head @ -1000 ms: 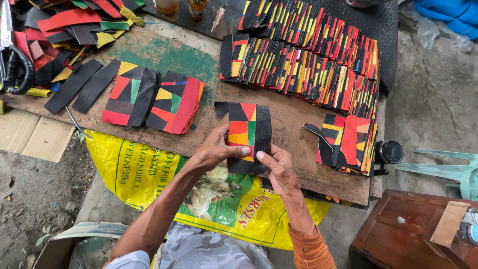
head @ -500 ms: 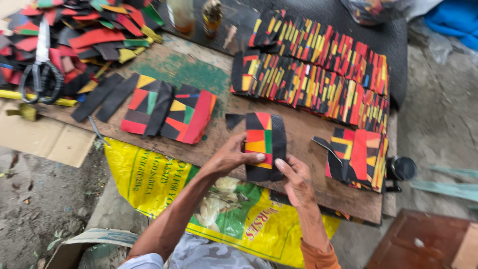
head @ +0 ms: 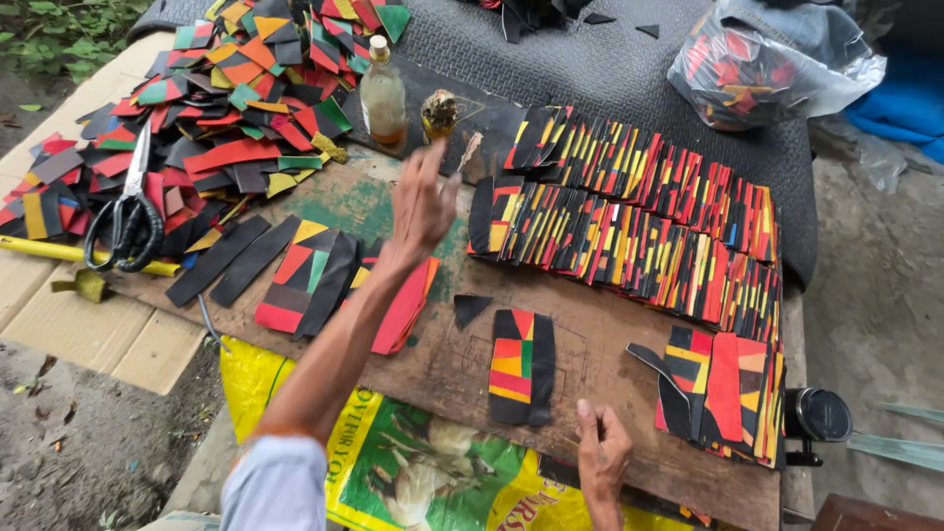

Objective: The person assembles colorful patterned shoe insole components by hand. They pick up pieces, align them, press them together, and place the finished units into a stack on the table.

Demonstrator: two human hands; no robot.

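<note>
- Worn wooden board (head: 423,364) outdoors; strips and scraps piled all over it
- patchwork piece (head: 522,366) sits near board centre; long axis runs 12 to 6, black ends rounded
- left hand (head: 421,208) up at 11 of it, fingers spread, holding nothing; near small jar (head: 440,114)
- right hand (head: 602,454) at 5, loosely open, empty, just beside the piece

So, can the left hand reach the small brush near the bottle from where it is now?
Probably yes: the left hand is raised just short of the brush, with nothing between them; the bottle stands to the side.
</note>
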